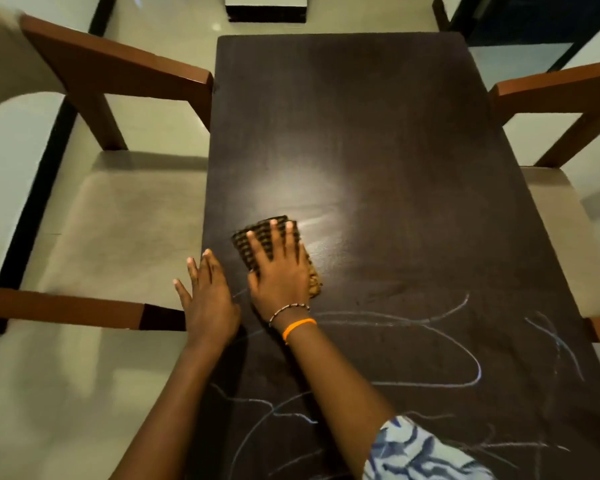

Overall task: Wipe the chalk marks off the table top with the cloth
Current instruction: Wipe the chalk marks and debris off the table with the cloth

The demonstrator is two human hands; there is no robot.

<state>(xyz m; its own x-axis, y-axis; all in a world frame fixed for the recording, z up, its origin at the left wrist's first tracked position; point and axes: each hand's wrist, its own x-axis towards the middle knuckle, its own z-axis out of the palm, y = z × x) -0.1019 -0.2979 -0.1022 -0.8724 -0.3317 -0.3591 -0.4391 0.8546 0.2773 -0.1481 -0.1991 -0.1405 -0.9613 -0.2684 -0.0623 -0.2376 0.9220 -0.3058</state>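
Note:
A dark brown table top fills the middle of the head view. White chalk marks loop and scribble across its near half; the far half looks bare and shiny. My right hand lies flat, fingers spread, pressing a folded brown checked cloth onto the table near its left side, just beyond the marks. My left hand rests flat and empty on the table's left edge, beside the right hand.
A wooden armchair with a beige seat stands close against the table's left side, and another armchair is at the right. A low dark-based piece of furniture sits beyond the far end.

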